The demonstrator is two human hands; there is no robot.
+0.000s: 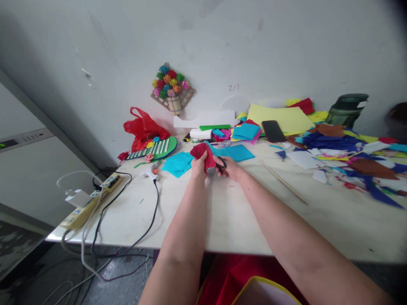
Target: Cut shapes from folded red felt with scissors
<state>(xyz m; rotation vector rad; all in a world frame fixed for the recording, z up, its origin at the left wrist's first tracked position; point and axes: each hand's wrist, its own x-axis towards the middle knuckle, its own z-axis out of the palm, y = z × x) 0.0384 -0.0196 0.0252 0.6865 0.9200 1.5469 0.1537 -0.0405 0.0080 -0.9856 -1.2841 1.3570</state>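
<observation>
My left hand (199, 164) pinches a piece of red paper or felt (208, 159) above the middle of the table. In my right hand (229, 168) is a pair of scissors (220, 164) with dark handles, fingers wrapped through them. The scissors meet the right edge of the red piece; their blades are mostly hidden, so I cannot tell how far they are closed. Behind and right of the hands lies a folded blue sheet (241, 153). A stack of light blue squares (177, 164) rests just left of my left hand.
A white glue gun (149, 171) with a black cord and a yellow power strip (92, 203) are on the left. A wooden stick (284, 183) lies to the right, before a phone (273, 131) and a heap of coloured scraps (333, 142). A red plastic bag (143, 129) stands behind.
</observation>
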